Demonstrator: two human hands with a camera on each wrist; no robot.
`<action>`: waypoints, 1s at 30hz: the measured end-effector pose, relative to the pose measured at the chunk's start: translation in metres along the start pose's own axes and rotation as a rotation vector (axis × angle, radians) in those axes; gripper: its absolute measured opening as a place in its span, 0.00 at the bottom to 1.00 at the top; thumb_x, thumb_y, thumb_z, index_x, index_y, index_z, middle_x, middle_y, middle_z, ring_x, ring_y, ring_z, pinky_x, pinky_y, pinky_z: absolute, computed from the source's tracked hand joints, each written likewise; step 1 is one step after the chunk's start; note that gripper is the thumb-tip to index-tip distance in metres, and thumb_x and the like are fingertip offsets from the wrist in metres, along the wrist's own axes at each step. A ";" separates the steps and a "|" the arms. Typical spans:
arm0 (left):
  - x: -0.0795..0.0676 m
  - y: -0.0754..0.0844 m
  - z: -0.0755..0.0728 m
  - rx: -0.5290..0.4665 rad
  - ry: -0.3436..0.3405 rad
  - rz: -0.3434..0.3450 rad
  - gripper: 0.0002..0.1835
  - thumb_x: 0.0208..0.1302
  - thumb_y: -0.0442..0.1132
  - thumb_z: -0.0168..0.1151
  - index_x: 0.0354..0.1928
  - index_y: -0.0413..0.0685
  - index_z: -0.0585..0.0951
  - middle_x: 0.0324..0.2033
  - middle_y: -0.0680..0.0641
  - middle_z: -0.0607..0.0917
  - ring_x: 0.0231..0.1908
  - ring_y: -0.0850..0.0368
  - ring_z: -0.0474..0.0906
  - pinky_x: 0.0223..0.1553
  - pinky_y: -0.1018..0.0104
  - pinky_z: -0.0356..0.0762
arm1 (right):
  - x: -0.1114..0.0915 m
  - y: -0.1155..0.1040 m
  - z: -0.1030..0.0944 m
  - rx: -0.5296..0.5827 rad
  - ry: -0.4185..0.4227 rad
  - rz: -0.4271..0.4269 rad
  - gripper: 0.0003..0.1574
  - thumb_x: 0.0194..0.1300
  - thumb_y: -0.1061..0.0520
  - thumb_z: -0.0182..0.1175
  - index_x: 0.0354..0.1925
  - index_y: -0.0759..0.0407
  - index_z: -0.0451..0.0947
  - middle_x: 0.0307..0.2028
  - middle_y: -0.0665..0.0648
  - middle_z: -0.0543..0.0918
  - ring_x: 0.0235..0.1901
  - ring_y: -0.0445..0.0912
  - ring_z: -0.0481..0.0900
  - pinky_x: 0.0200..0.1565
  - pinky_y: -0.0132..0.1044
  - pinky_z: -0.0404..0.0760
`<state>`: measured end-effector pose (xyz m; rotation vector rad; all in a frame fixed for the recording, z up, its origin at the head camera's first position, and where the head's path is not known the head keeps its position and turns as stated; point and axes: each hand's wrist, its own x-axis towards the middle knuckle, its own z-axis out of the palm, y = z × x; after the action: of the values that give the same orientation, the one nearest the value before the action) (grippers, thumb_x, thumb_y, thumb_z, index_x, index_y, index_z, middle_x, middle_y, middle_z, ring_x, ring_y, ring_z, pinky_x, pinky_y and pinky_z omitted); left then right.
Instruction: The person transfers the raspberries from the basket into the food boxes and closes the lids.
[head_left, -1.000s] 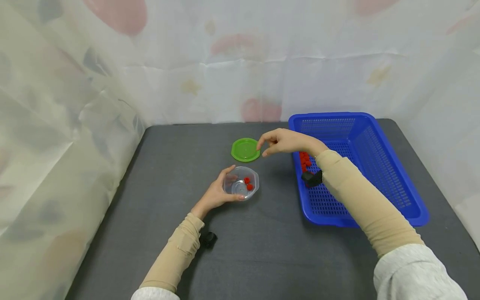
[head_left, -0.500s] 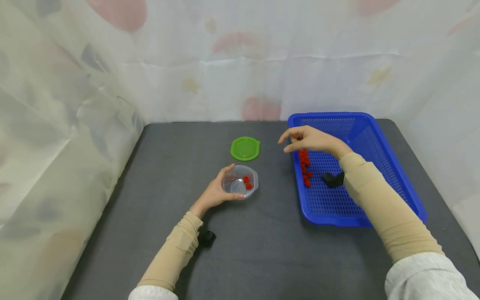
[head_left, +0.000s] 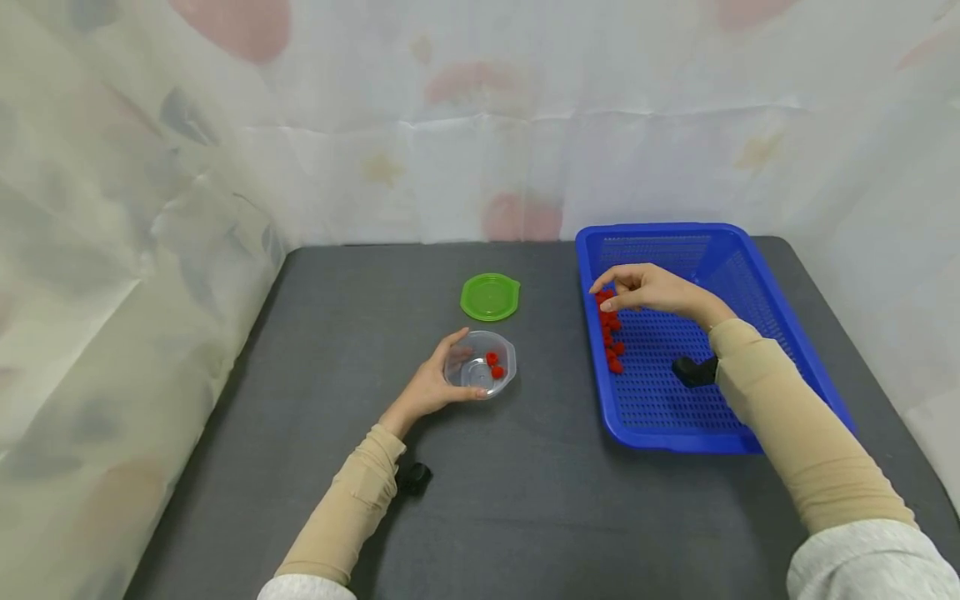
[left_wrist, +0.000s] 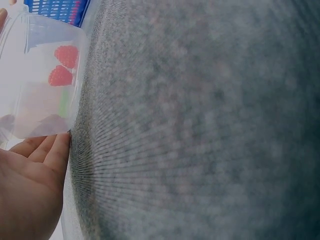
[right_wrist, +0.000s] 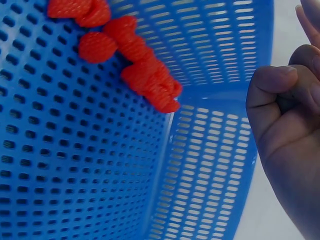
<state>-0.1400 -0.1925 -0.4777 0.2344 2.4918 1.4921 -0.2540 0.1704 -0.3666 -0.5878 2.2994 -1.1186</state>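
My left hand (head_left: 433,383) grips a clear plastic container (head_left: 474,377), thumb on the near side and fingers on the far side. Two red raspberries (left_wrist: 60,76) lie inside it, visible through the wall in the left wrist view. Over the left part of a blue plastic basket (head_left: 660,412) hovers my right hand (head_left: 654,292), fingers bent down and thumb apart from the index finger, with nothing seen between them. Just below its fingertips, several raspberries (right_wrist: 150,80) lie in a row along the basket's left wall.
A green lid (head_left: 491,297) lies flat on the dark grey table (head_left: 525,517) behind the container. The basket's raised rim (head_left: 600,392) stands between the container and the raspberries. Patterned white sheeting (head_left: 465,167) hangs at the back and sides.
My right hand has moved rightward from near the green lid to over the basket, dipping toward the raspberries at the end. The left hand keeps its hold on the container, unmoved.
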 end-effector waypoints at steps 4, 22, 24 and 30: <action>0.000 -0.001 -0.002 -0.005 0.001 0.005 0.56 0.39 0.51 0.77 0.70 0.69 0.53 0.63 0.49 0.71 0.65 0.54 0.65 0.65 0.46 0.59 | 0.003 0.007 0.000 0.029 0.010 0.011 0.23 0.60 0.53 0.63 0.54 0.55 0.75 0.18 0.50 0.63 0.23 0.51 0.64 0.30 0.37 0.67; 0.000 0.002 0.001 -0.005 -0.013 0.016 0.57 0.39 0.51 0.78 0.71 0.63 0.53 0.65 0.47 0.70 0.66 0.53 0.65 0.65 0.47 0.60 | 0.007 0.054 0.008 -0.019 -0.074 0.063 0.22 0.60 0.57 0.62 0.52 0.61 0.69 0.15 0.47 0.61 0.14 0.38 0.56 0.25 0.34 0.63; 0.000 0.002 0.000 -0.007 -0.015 0.017 0.58 0.39 0.51 0.78 0.71 0.61 0.53 0.65 0.47 0.70 0.66 0.53 0.65 0.65 0.47 0.59 | 0.007 0.056 0.009 -0.064 -0.074 0.078 0.21 0.60 0.58 0.62 0.51 0.60 0.69 0.16 0.48 0.61 0.15 0.39 0.57 0.27 0.34 0.64; -0.001 0.000 0.000 -0.010 -0.016 0.023 0.58 0.39 0.51 0.78 0.71 0.61 0.53 0.64 0.47 0.70 0.66 0.52 0.64 0.65 0.46 0.59 | 0.010 0.059 0.012 -0.167 -0.074 0.089 0.19 0.60 0.58 0.61 0.49 0.58 0.70 0.17 0.49 0.62 0.18 0.42 0.60 0.30 0.36 0.62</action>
<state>-0.1387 -0.1930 -0.4769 0.2732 2.4765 1.5056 -0.2633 0.1910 -0.4238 -0.5729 2.3450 -0.8549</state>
